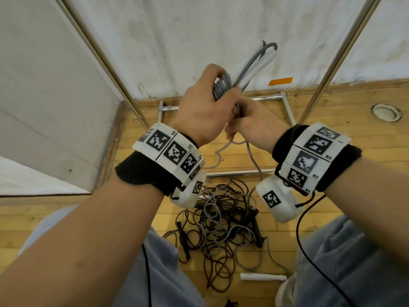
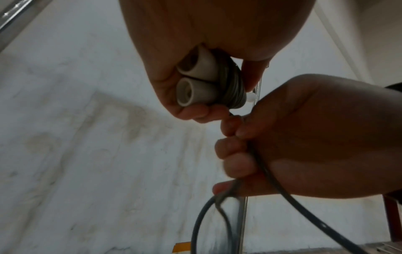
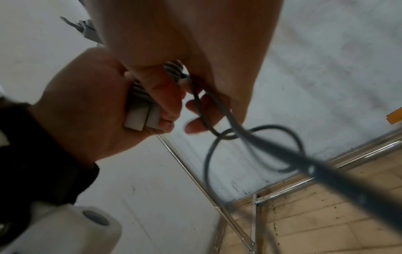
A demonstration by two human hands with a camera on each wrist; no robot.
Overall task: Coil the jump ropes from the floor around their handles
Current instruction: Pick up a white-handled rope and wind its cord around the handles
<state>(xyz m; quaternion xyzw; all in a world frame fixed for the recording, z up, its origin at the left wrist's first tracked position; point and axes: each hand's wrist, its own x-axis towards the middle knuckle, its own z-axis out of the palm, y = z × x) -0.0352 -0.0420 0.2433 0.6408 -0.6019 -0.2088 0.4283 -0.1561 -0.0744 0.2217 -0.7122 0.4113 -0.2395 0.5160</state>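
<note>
bare forearms, banded wrists, pale blue-grey trousers

each wrist wears a black fabric cuff (image 1: 141,169) wrapped by a white band (image 1: 170,151) of square black-and-white coded tags, some lettered at the corner. a white rounded camera housing (image 1: 278,200) with its own tag hangs beneath each wrist. thin black cables (image 1: 298,220) trail down across the trousers (image 1: 345,262).
</note>
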